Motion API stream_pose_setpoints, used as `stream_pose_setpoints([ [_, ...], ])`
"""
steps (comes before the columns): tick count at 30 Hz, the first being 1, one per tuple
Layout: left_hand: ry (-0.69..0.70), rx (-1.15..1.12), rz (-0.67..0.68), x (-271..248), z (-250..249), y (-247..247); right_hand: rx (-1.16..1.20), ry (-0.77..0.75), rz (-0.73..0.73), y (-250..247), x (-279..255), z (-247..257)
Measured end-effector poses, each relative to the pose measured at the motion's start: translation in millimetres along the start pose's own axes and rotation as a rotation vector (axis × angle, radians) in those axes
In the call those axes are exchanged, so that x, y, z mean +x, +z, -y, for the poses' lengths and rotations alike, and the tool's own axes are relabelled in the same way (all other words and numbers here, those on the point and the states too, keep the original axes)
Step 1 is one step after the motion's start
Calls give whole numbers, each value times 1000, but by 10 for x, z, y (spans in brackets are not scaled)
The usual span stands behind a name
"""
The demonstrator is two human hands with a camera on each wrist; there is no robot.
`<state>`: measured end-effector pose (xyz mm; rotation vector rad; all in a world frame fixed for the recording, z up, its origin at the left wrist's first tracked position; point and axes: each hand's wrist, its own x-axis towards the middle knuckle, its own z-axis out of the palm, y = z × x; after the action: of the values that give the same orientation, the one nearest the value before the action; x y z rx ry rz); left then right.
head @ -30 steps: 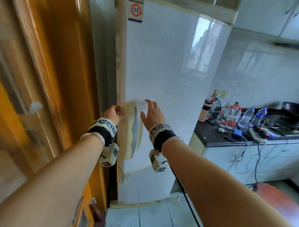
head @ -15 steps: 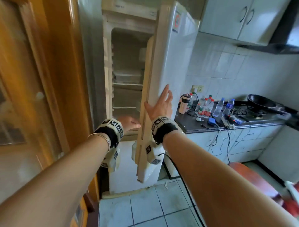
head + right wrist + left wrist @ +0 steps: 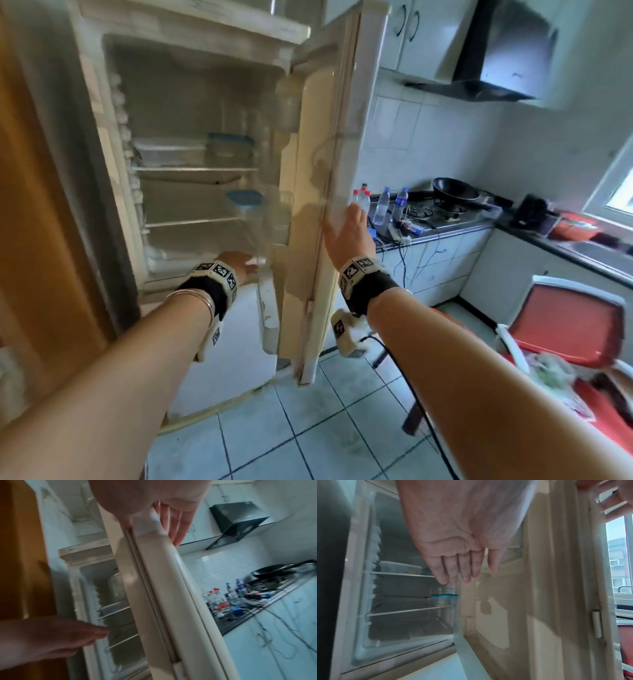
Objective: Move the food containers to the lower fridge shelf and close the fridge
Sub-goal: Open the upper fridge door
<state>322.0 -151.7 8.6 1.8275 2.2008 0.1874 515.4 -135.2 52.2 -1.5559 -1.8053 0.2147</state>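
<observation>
The fridge stands open, its cream door (image 3: 318,192) swung out to the right. On the upper shelf (image 3: 191,169) sit a clear container with a pale lid (image 3: 169,152) and a blue-lidded container (image 3: 230,147). One shelf lower (image 3: 191,222) stands another blue-lidded container (image 3: 245,204), which also shows in the left wrist view (image 3: 444,599). My right hand (image 3: 349,226) lies with straight fingers on the door's outer edge, thumb on the gasket side (image 3: 164,520). My left hand (image 3: 248,263) reaches with straight fingers into the low front of the compartment and holds nothing (image 3: 458,574).
A wooden door (image 3: 41,205) flanks the fridge on the left. Right of the fridge door, a counter (image 3: 445,229) carries water bottles (image 3: 382,205), a black pan (image 3: 455,190) and cables. A red chair (image 3: 568,325) stands at the right. A cable (image 3: 411,394) hangs from my right wrist.
The fridge door has swung from shut to wide open under my right hand. My left hand has let go of the door edge and moved into the opening.
</observation>
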Motion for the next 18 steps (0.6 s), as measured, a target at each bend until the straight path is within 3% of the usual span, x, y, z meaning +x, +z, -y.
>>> stream_pose_setpoints([
  [5,28,23,21,22,-444,97,26,149,-49,-355,215,-623],
  [8,15,-8,42,106,-588,203,-94,213,-11,-460,364,-925],
  [13,-4,-15,74,199,-778,333,-232,233,40,-635,602,-1243],
  [18,5,-48,67,242,-793,382,-219,246,5,-744,789,-1402],
])
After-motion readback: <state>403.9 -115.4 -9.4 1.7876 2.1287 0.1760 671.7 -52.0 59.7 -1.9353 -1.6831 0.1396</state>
